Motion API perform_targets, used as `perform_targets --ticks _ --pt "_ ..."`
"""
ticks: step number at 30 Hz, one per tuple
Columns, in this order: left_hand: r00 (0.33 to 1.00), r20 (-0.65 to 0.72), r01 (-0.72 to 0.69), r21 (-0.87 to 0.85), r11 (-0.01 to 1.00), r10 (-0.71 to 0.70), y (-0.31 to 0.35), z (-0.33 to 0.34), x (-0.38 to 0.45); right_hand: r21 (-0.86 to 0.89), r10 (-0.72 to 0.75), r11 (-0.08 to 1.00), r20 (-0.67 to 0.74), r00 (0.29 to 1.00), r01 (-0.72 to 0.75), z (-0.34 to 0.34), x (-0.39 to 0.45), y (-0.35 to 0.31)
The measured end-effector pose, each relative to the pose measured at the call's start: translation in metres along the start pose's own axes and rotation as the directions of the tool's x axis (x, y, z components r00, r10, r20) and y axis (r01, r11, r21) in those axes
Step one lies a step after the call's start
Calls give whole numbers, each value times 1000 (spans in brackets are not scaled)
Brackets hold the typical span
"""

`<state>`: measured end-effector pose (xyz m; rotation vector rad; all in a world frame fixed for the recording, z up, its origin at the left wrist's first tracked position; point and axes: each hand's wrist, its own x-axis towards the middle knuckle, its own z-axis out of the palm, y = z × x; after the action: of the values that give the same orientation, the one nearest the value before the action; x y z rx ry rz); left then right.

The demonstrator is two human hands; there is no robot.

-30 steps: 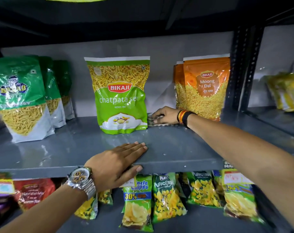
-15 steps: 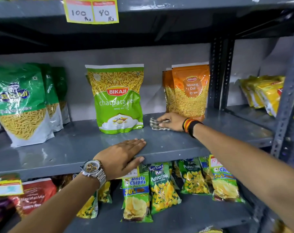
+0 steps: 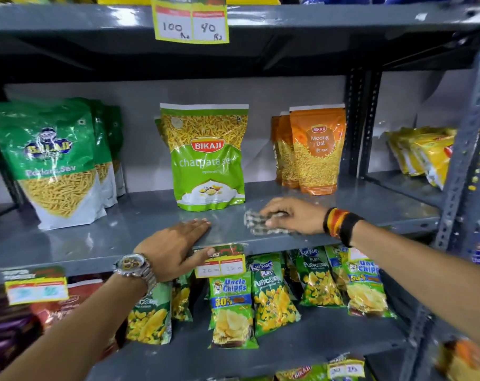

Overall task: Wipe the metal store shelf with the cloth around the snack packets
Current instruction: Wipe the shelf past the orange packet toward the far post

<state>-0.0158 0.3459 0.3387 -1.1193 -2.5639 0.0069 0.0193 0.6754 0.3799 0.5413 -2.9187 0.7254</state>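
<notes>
The grey metal shelf (image 3: 123, 232) carries a light green Bikaji chatpata sev packet (image 3: 207, 158) upright in the middle, dark green sev packets (image 3: 52, 163) at the left and orange Moong Dal packets (image 3: 315, 149) at the right. My right hand (image 3: 291, 215) presses a crumpled checked cloth (image 3: 256, 222) flat on the shelf near its front edge, just right of and in front of the chatpata packet. My left hand (image 3: 175, 248) lies flat on the shelf's front edge with fingers apart, thumb over the lip, holding nothing.
A price tag (image 3: 219, 264) hangs under my left thumb. Chips and puffcorn packets (image 3: 230, 306) fill the shelf below. Perforated grey uprights (image 3: 464, 149) stand at the right, with yellow packets (image 3: 425, 155) on the neighbouring shelf. The upper shelf (image 3: 68, 20) with a price tag hangs overhead.
My right hand has drawn the cloth from the back of the shelf beside the Moong Dal packets toward the front edge. My left hand has stayed on the edge.
</notes>
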Motion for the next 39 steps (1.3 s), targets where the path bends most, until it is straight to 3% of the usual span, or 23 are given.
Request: perform_targets --ticks 2,5,7,11,14,19,23,25,28,31,33,39 --pt "1000 -4 -4 -1 1000 4 -1 0 -1 47 -31 999 81 996 27 -1 5 -19" --pt "1000 -7 -12 5 1000 12 -2 2 -1 92 38 995 -105 994 -29 -7 43 -26" --pt "1000 -11 -8 -1 1000 8 -3 3 0 62 80 996 -145 986 -71 -4 71 -29" --pt "1000 -15 -15 -10 1000 15 -5 6 1 -5 134 991 -30 991 -134 21 103 -30" --pt "999 -26 -27 0 1000 27 -5 6 1 -14 109 994 -24 994 -109 31 100 -30" --pt "999 -25 -41 7 999 42 -6 6 0 -24 97 995 144 985 -94 4 68 -33" --pt "999 -26 -36 11 999 36 -6 4 2 37 229 973 -138 964 -227 -6 61 -2" --pt "999 -18 -36 8 999 36 -5 4 1 -30 282 956 -178 943 -292 1 66 8" --pt "999 -15 -38 9 999 38 -6 6 0 -113 193 971 -148 970 -211 20 67 -3" --pt "999 -30 -40 8 999 41 -7 8 1 -53 16 998 -29 999 -17 32 41 -32" --pt "998 -40 -40 9 999 40 -7 8 1 21 -32 999 60 998 31 25 22 -40" --pt "1000 -15 -19 8 1000 20 -3 4 1 -4 87 996 -129 988 -89 4 39 -6"
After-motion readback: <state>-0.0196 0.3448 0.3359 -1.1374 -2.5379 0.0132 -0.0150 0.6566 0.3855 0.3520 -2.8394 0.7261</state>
